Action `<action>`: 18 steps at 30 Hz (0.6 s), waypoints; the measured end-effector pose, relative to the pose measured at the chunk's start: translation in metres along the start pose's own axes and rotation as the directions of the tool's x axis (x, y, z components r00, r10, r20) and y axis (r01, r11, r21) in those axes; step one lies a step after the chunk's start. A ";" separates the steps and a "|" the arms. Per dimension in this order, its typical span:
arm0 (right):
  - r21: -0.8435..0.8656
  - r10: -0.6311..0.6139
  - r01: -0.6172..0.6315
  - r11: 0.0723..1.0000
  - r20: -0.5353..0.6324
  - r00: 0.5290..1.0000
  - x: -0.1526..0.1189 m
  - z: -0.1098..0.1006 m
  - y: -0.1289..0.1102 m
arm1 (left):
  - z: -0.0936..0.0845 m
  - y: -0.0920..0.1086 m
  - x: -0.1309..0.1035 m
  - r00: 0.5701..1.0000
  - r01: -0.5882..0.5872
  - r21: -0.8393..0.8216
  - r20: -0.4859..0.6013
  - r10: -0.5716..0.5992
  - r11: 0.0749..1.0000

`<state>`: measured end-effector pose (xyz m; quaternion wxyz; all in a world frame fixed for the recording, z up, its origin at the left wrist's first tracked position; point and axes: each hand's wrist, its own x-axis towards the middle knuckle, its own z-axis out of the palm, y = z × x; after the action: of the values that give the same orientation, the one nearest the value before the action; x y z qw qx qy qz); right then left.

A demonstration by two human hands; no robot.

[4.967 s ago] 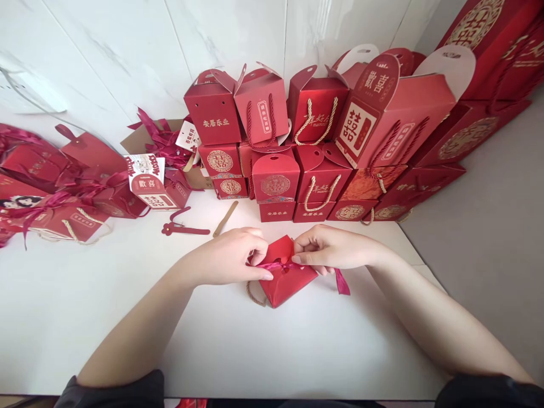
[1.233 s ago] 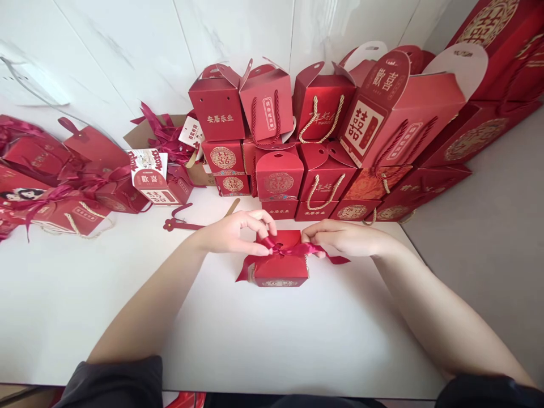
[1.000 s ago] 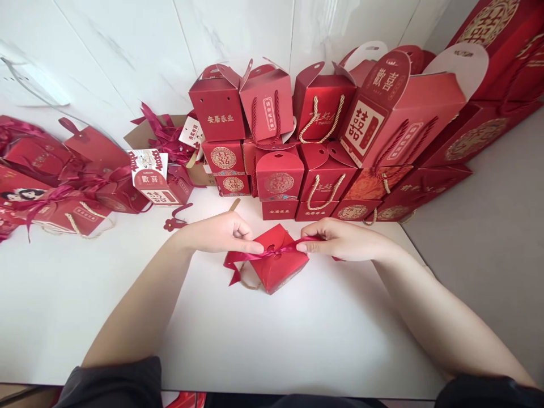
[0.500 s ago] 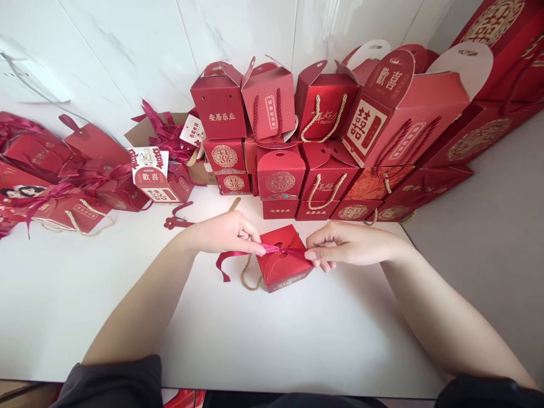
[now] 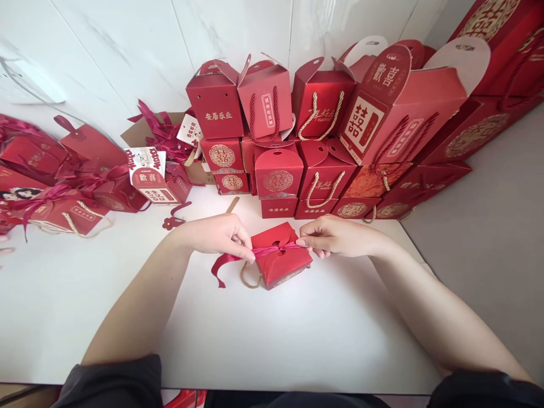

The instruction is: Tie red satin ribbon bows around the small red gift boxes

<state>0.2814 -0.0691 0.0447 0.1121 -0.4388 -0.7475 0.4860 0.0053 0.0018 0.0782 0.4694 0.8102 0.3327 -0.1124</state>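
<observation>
Pinching a magenta ribbon [image 5: 267, 251] to either side of its knot atop a red gift box [image 5: 284, 267].
Left hand [image 5: 224, 236]: thumb and finger closed on ribbon, tail hanging past them. Right hand [image 5: 335, 236]: fingertips closed on opposite side. Box sits askew on worktop [image 5: 255, 340], between front edge and stacked boxes [image 5: 278, 175] along back; cord handle [image 5: 248, 283] loops out left.

Your box [image 5: 283, 266] is bright red with a faint gold pattern on its near side, your ribbon [image 5: 226, 260] magenta, the cord [image 5: 242, 276] golden tan. Your sleeves [image 5: 123, 379] are black, your table [image 5: 289, 340] white, the wall tiles [image 5: 238, 28] white with grey veining. The stacked boxes [image 5: 278, 177] before you mix reds with gold medallions and lettering.
</observation>
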 end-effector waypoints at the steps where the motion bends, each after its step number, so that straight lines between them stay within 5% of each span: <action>1: 0.004 0.004 -0.004 1.000 0.000 1.000 0.000 0.001 0.000 | 0.000 0.000 -0.001 0.999 -0.020 0.013 0.027 0.020 1.000; 5: 0.022 0.018 -0.018 1.000 0.006 1.000 0.000 0.002 -0.001 | 0.001 0.004 -0.001 0.977 -0.210 0.072 -0.022 0.212 0.975; 10: 0.008 0.033 -0.034 0.999 0.016 0.999 0.000 0.000 0.000 | 0.014 0.003 0.019 0.850 -0.524 -0.078 -0.113 0.515 0.848; 14: 0.015 0.032 -0.032 0.999 0.024 0.999 0.001 -0.001 0.001 | 0.026 -0.007 0.039 0.848 -0.529 -0.246 -0.114 0.518 0.812; 18: 0.064 0.019 -0.022 0.998 0.046 0.999 -0.001 -0.001 0.000 | 0.032 -0.011 0.045 0.871 -0.471 -0.208 -0.265 0.414 0.857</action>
<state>0.2820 -0.0692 0.0455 0.1042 -0.4314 -0.7292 0.5210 0.0360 -0.0015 0.0310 0.5488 0.8019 0.1963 0.1314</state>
